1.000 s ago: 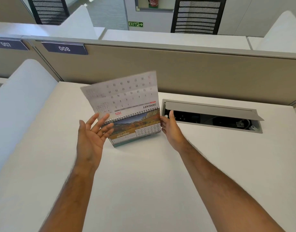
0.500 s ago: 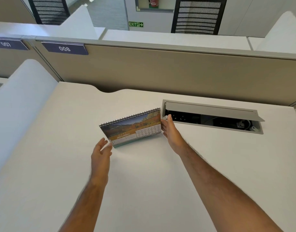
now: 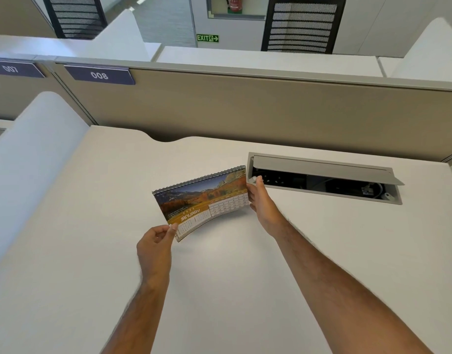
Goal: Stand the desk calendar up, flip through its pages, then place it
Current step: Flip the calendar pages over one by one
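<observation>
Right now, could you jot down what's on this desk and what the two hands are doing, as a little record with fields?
Surface: white desk, beige partition behind
Main item: spiral-bound desk calendar, page showing JANUARY with a landscape photo
Left hand: pinching the lower left corner of the pages
Right hand: holding the calendar's right edge
Calendar state: pages lifted and bowed between the hands
Beside it: cable box set into the desk, lid open, at the right
Partition labels: 007 and 008
</observation>
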A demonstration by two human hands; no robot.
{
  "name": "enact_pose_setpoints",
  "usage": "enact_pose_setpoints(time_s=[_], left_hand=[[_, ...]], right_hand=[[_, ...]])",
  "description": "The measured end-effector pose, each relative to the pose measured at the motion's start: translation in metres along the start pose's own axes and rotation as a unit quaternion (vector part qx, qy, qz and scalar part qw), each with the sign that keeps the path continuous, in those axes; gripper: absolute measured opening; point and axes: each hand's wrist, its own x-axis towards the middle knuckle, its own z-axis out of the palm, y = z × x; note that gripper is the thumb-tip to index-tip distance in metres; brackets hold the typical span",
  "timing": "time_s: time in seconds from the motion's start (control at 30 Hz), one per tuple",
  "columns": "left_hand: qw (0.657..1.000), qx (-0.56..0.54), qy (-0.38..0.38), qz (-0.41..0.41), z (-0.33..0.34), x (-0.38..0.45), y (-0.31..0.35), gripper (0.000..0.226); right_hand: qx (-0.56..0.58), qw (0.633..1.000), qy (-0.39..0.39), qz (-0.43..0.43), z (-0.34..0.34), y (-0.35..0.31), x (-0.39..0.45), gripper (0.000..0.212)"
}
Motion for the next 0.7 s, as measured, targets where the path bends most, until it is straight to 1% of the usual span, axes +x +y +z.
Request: enact_pose_setpoints(time_s=[0.13,0.27,0.33,0.4,0.47,0.57,0.63,0.7], left_hand=[[1.0,0.004,-0.007,0.007,-0.005,-0.003,0.001,0.014],[1.0,-0.004,-0.001,0.019,-0.009,-0.007,0.002,0.005],[1.0,0.008,0.003,0.027,-0.009,-0.007,0.002,0.009],[1.0,-0.004,-0.01,0.025,-0.009,-0.008,0.0,0.011],[0.997,-0.055,-0.055,0.001,-0.009,-0.012,0.002,0.012],[0.982,-0.141,-0.122,-0.036,-0.009,-0.017,0.01,0.02],[0.97,-0.197,-0.143,-0.032,-0.01,-0.02,0.018,0.027],[0.957,-0.244,-0.158,-0.023,-0.012,-0.023,0.028,0.037]], right_hand=[[0.001,1.0,0.002,0.007,-0.001,0.001,0.001,0.074],[0.001,1.0,-0.001,0.007,-0.002,0.003,0.004,0.074],[0.004,1.0,-0.001,0.005,-0.003,0.003,0.005,0.079],[0.01,1.0,-0.003,0.009,-0.004,0.001,0.004,0.085],[0.016,1.0,-0.012,0.012,-0.005,0.0,0.004,0.093],[0.018,1.0,-0.016,0.014,-0.008,0.002,0.006,0.1],[0.021,1.0,-0.014,0.018,-0.007,-0.001,0.004,0.1],[0.036,0.999,-0.017,0.023,-0.008,-0.004,0.001,0.094]])
